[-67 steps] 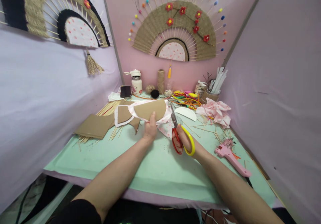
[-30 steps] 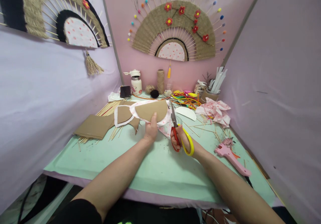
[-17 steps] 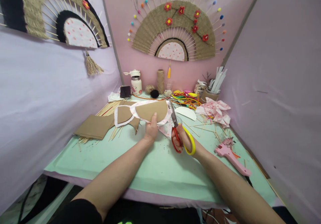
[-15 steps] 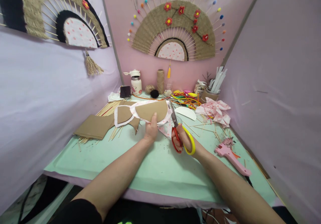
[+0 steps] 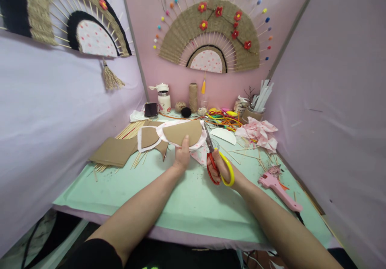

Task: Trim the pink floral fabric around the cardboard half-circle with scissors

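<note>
A brown half-round cardboard piece backed with white pink-dotted fabric (image 5: 183, 132) lies at the middle of the mint-green table mat (image 5: 187, 198), toward its far side. The left hand (image 5: 181, 155) pins it down from its six o'clock edge, thumb laid flat on the cardboard and fingers curled under the fabric rim. At the piece's three o'clock, the right hand (image 5: 219, 168) is closed through the loops of red-and-yellow-handled scissors (image 5: 216, 159), whose blades point up toward twelve o'clock with their tips at the fabric margin on the right end of the arc. Whether the blades are parted cannot be told at this size. The work looks to be trimming the fabric border around the cardboard, at the right-hand curve; the next snip would call for following the arc closely while the left hand turns the piece. At the piece's nine o'clock lie a smaller brown cardboard quarter shape edged in white (image 5: 148, 137) and a flat brown cardboard sheet (image 5: 113, 151) over thin bamboo sticks (image 5: 128, 130). A pink glue gun (image 5: 279, 191) rests at four o'clock, crumpled pink-dotted fabric scraps (image 5: 257, 134) at two o'clock.
</note>
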Demonstrator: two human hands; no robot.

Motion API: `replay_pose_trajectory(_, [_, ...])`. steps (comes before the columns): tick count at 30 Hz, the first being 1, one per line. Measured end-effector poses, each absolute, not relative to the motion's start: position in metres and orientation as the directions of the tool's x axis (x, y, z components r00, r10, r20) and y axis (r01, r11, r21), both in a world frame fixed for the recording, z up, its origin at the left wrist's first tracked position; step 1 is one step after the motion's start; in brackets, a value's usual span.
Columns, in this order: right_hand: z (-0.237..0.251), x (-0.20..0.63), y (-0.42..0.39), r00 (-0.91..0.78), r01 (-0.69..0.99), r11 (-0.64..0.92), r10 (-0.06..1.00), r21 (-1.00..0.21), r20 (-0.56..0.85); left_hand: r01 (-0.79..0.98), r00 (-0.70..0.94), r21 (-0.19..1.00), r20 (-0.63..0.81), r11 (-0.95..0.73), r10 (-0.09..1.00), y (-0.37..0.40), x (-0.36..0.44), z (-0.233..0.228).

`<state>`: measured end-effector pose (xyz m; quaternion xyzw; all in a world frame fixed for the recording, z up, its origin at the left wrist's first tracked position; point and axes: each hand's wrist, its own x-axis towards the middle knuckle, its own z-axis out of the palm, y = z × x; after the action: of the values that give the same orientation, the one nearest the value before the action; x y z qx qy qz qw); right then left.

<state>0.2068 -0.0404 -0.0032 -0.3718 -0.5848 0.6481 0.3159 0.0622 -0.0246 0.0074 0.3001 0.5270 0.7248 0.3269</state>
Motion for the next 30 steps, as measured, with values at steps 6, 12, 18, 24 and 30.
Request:
replay_pose_trajectory(6, [0.010, 0.206, -0.046, -0.555, 0.084, -0.123, 0.818, -0.989, -0.149, -0.180, -0.612, 0.968, 0.030, -0.176, 0.790, -0.029, 0.065, 0.020])
replay_pose_trajectory(12, [0.002, 0.205, -0.043, -0.547, 0.053, -0.150, 0.823, -0.987, -0.154, -0.158, -0.608, 0.969, 0.054, -0.188, 0.792, -0.029, 0.063, 0.018])
replay_pose_trajectory(18, [-0.002, 0.206, -0.038, -0.610, -0.014, -0.333, 0.750, -0.943, -0.255, -0.157, -0.613, 0.965, 0.073, -0.212, 0.787, -0.028, 0.062, 0.015])
replay_pose_trajectory(24, [-0.004, 0.207, -0.036, -0.695, -0.034, -0.351, 0.681, -0.936, -0.230, -0.163, -0.624, 0.966, 0.058, -0.203, 0.780, -0.027, 0.062, 0.013])
replay_pose_trajectory(30, [-0.006, 0.207, -0.037, -0.685, -0.019, -0.325, 0.693, -0.946, -0.225, -0.148, -0.632, 0.966, 0.074, -0.214, 0.771, -0.025, 0.062, 0.011])
